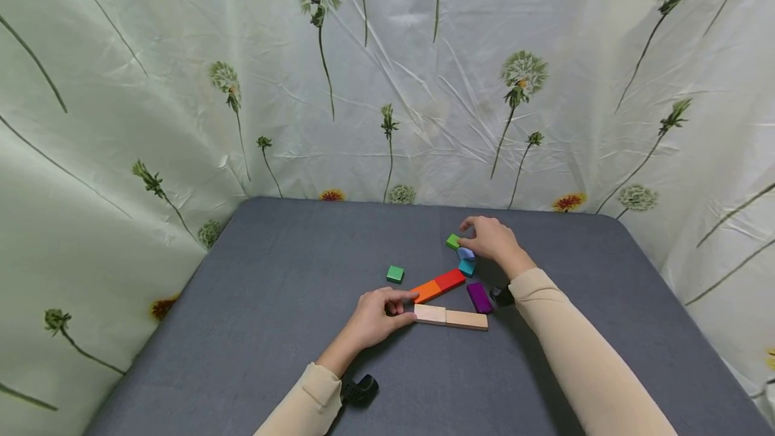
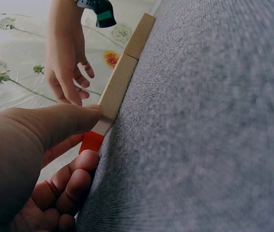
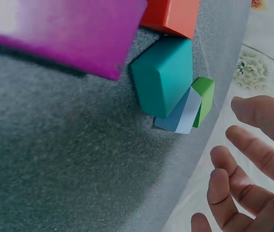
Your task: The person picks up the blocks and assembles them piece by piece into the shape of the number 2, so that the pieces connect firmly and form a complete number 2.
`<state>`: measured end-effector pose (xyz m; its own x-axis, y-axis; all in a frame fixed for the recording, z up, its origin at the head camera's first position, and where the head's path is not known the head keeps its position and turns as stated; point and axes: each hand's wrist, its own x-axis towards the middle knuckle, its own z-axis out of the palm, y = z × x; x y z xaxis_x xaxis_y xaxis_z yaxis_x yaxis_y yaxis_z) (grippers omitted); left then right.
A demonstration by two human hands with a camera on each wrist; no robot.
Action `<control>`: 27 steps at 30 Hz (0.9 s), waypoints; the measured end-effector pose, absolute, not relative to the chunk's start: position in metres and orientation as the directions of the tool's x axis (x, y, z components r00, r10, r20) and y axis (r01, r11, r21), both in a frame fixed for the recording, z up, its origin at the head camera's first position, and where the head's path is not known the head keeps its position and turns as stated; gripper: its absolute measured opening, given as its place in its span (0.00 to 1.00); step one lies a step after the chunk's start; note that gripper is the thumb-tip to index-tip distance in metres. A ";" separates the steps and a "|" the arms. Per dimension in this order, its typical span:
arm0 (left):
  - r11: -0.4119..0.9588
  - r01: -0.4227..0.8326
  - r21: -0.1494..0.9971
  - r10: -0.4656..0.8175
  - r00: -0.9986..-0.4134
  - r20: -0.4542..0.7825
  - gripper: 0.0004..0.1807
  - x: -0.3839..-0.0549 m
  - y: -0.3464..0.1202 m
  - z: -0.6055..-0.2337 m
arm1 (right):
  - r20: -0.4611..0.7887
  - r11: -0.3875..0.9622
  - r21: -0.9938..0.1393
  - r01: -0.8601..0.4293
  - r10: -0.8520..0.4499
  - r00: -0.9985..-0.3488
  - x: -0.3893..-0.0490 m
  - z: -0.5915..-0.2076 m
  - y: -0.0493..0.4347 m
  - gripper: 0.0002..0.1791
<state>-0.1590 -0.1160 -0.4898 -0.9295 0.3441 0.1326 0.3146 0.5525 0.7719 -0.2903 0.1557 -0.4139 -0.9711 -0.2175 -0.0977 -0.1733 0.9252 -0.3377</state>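
My left hand (image 1: 377,313) rests at the left ends of two rows of blocks. Its thumb lies on the end of a pale wooden block (image 2: 114,92), and its index finger reaches round an orange block (image 1: 427,291), pinching the two ends together. The other fingers curl beneath. My right hand (image 1: 492,239) hovers beside a light green block (image 1: 452,241), fingers loosely bent and holding nothing. Next to the green block stand a light blue block (image 3: 181,114) and a teal block (image 3: 163,77). A red block (image 1: 451,280) continues the orange one towards the teal.
A second wooden block (image 1: 467,320) extends the pale row to the right. The purple block (image 1: 479,297) lies near the right wrist. Off to the left sits a dark green block (image 1: 395,274). The grey table (image 1: 272,274) ends at a flowered curtain (image 1: 363,86).
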 end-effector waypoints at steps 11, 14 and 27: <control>0.549 0.307 0.777 0.343 -0.931 0.126 0.19 -0.159 -0.117 -0.490 | -0.087 0.901 -0.393 -0.184 -0.236 -0.968 -0.274 -0.415 0.170 0.25; 0.551 0.306 0.777 0.342 -0.932 0.124 0.19 -0.159 -0.116 -0.490 | -0.084 0.898 -0.400 -0.182 -0.233 -0.969 -0.268 -0.416 0.173 0.25; 0.554 0.303 0.775 0.337 -0.933 0.124 0.19 -0.159 -0.115 -0.489 | -0.076 0.884 -0.432 -0.179 -0.234 -0.969 -0.237 -0.420 0.182 0.25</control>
<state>-0.1588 -0.1154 -0.4889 -0.9335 0.3365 0.1241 0.3029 0.5543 0.7752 -0.2372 0.1819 -0.4204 -0.9693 -0.2337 -0.0765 -0.1791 0.8841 -0.4316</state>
